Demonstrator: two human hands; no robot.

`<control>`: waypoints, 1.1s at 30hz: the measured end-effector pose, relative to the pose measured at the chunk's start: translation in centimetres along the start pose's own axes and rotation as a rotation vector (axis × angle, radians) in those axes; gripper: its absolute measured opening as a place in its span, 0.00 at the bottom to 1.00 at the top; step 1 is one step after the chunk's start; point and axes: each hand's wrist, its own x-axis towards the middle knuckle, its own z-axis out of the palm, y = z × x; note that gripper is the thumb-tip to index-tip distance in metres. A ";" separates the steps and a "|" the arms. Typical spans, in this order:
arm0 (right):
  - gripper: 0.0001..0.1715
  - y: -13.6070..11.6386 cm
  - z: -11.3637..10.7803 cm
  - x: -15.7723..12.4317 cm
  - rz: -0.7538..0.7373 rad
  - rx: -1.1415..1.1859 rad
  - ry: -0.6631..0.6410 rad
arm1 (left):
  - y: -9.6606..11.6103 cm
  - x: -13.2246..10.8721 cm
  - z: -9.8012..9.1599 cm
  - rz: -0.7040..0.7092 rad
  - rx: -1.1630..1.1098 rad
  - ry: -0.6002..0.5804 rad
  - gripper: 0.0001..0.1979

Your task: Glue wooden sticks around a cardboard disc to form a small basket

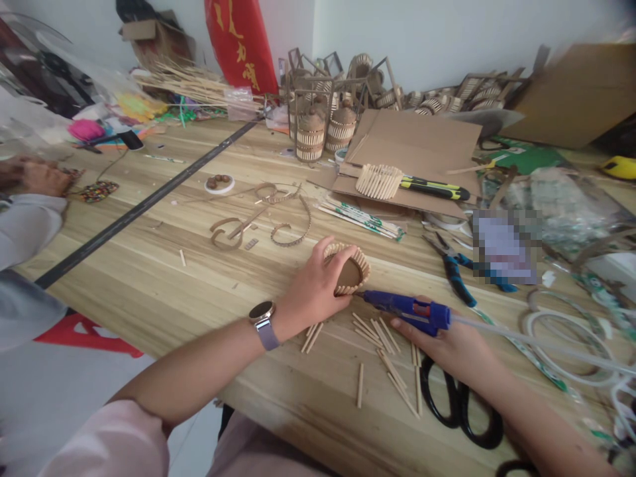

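My left hand, with a watch at the wrist, grips a small round basket walled with short wooden sticks. Its fingers curl over the rim, so part of the basket is hidden. In my right hand is a blue hot glue gun, its nozzle pointing left and close to the basket's lower right edge; whether it touches I cannot tell. A clear glue stick trails from the gun's back. Loose short wooden sticks lie on the table below both hands. Black-handled scissors rest beside my right forearm.
Pliers lie to the right, near tape rolls. Farther back are a cardboard sheet with a utility knife, and finished stick lanterns. A dark metal bar crosses the table. Another person's hands work at left.
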 end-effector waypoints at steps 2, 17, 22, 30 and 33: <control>0.16 0.1 0.0 -0.1 -0.006 -0.011 0.007 | 0.0 0.0 0.0 -0.004 -0.001 -0.005 0.43; 0.15 0.6 -1.9 -0.4 0.130 0.084 0.128 | 0.1 0.0 -0.2 -0.031 0.008 -0.026 0.43; 0.16 2.7 -3.3 0.4 0.370 0.334 0.272 | 0.1 0.0 -0.1 -0.035 0.012 -0.028 0.43; 0.16 4.4 -4.1 1.2 0.480 0.476 0.249 | 0.3 0.0 -0.2 -0.035 -0.020 -0.017 0.43; 0.21 3.2 -3.8 0.8 0.344 0.062 0.329 | 0.2 0.0 -0.2 -0.038 -0.014 -0.030 0.43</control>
